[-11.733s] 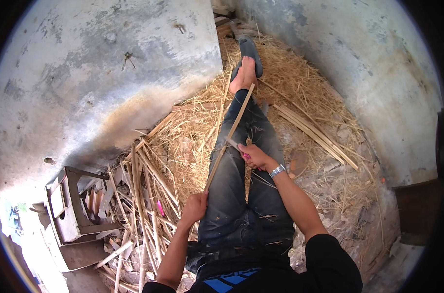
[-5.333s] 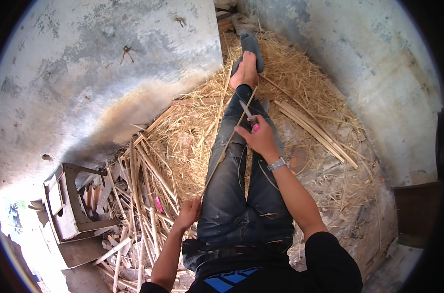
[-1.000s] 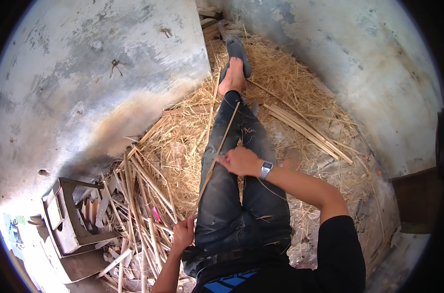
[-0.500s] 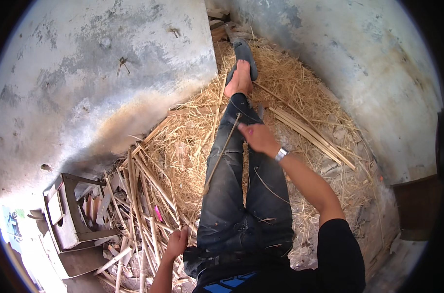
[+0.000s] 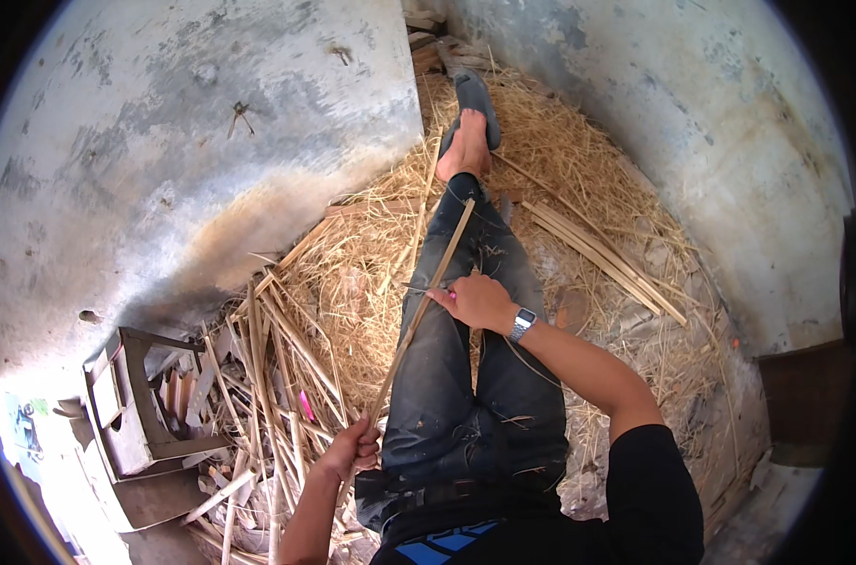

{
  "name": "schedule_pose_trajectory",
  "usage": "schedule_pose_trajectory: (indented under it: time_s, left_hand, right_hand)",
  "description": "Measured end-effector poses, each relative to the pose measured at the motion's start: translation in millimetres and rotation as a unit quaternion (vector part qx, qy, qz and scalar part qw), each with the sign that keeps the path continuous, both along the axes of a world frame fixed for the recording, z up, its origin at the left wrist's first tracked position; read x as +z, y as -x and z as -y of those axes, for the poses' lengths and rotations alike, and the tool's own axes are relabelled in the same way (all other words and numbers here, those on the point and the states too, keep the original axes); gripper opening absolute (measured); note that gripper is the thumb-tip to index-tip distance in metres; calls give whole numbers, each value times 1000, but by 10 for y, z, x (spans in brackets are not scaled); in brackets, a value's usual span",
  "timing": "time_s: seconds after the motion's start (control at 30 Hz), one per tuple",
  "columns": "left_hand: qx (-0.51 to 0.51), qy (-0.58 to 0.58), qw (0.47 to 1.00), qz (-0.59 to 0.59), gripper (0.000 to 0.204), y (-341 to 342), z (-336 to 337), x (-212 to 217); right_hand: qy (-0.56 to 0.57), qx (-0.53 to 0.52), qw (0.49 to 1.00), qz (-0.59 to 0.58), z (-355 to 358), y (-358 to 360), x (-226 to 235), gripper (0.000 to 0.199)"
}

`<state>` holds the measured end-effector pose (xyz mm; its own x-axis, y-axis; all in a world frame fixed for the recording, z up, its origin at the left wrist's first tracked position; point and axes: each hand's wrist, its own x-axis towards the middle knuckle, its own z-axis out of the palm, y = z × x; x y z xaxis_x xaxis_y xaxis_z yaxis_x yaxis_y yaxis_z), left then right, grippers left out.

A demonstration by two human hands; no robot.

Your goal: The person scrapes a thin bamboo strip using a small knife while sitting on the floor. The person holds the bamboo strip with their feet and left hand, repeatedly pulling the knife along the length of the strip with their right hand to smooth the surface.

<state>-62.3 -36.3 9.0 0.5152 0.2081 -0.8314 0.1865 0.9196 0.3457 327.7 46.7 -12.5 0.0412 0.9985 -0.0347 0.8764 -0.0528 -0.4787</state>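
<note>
A long, thin bamboo strip point(image 5: 404, 348) lies slantwise over my dark trousers, from near my ankle down to my left hip. My left hand point(image 5: 354, 445) is closed round its near end. In my right hand point(image 5: 481, 301) is a small knife point(image 5: 416, 287), its thin blade pointing left across the strip near my knees. A bit of pink shows at its handle; the fingers hide most of the rest. Fine shavings point(image 5: 517, 419) cling to my trouser legs.
Pale shavings point(image 5: 560, 141) cover the floor around my outstretched legs. Several split strips point(image 5: 602, 259) lie to the right, and a heap of bamboo pieces point(image 5: 277, 377) to the left. Beyond it stands a broken wooden frame point(image 5: 131, 405). Stained walls point(image 5: 211, 113) rise on both sides.
My right hand with the knife has come back from the shin toward my knees. The strip has turned to show a broader side, and my left hand has shifted slightly up and right.
</note>
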Motion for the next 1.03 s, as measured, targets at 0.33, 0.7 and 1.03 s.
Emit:
schedule_pose_trajectory:
  time_s: [0.33,0.7,1.03]
  left_hand:
    - [53,161,984,50,59,25,-16,-75]
    - [36,173,980,94,60,-303,-224,-105]
    - [61,221,967,112,61,-115,-97,-114]
  right_hand:
    - [101,51,994,4,119,-114,205,73]
    - [4,-33,999,24,30,-330,-43,72]
    - [0,-48,997,59,-162,-363,-29,70]
